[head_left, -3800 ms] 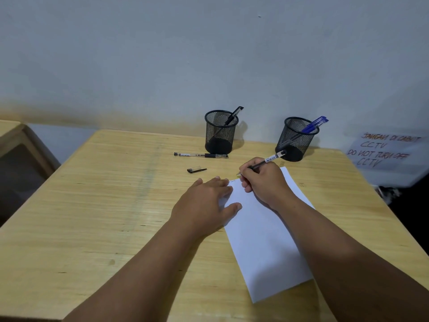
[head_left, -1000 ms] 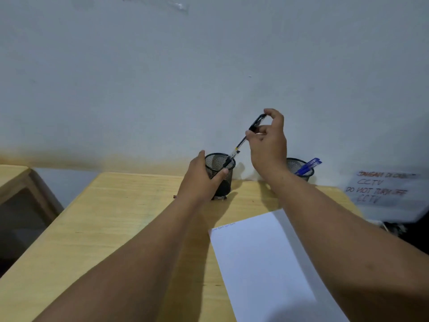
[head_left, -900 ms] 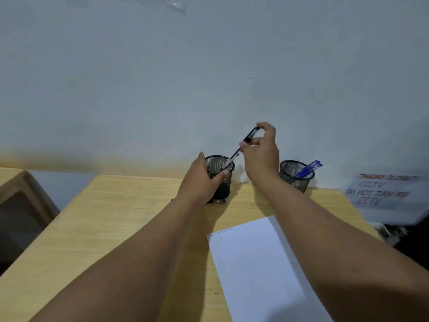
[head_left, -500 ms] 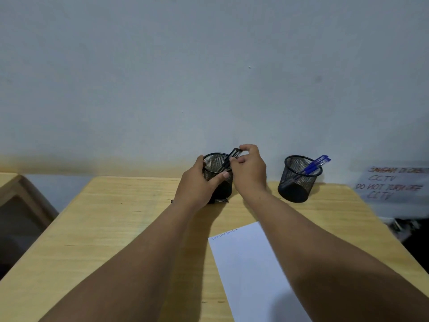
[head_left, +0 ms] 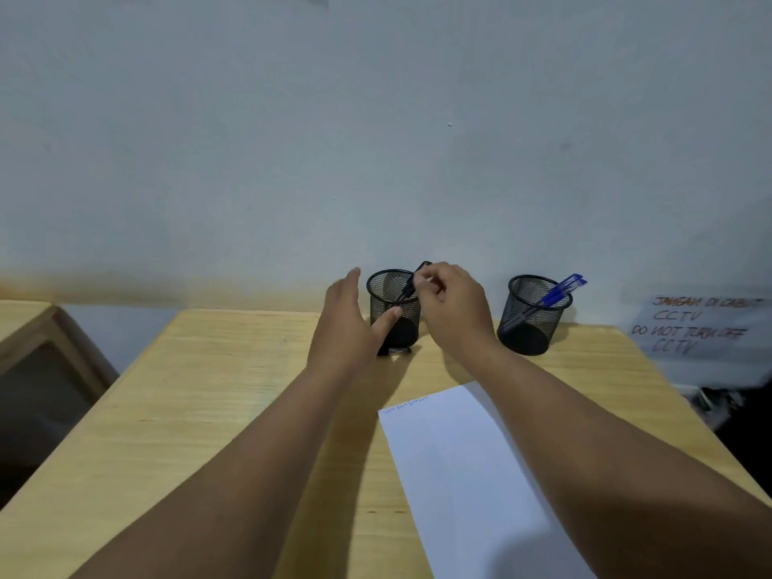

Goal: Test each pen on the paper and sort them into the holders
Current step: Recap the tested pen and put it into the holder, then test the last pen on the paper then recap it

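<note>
Head view: the left hand point(head_left: 349, 323) is spread, thumb touching the left mesh holder point(head_left: 392, 311). The right hand point(head_left: 453, 311) pinches the black pens point(head_left: 411, 282) leaning in it. Blue pens point(head_left: 557, 292) stand in the right holder point(head_left: 532, 319); the paper point(head_left: 472, 474) lies nearer on the worktop point(head_left: 200, 411).

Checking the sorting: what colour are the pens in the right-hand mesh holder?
Blue: the pens lean out of the right holder, clearest in the head view.
</note>
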